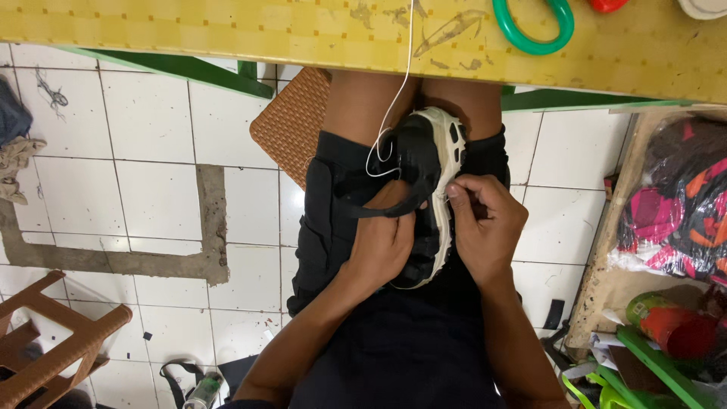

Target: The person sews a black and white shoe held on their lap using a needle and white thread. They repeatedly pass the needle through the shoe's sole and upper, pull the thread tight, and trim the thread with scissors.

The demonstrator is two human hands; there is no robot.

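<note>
the black shoe (424,163) with a white sole lies on the person's lap, wedged between the thighs with its sole edge turned to the right, so it stays put without a clamp. the left hand (386,238) presses down on the upper, its grip closed on the shoe and a black strap or lace that crosses to the left, steadying it. the right hand (485,227) pinches narrowly at the sole's rim near the middle, seemingly on a needle or the thread's end, though that is too small to tell. a white thread (394,98) runs from the shoe up over the yellow surface (227,30) at the far side, kept loose and clear of the hands.
</note>
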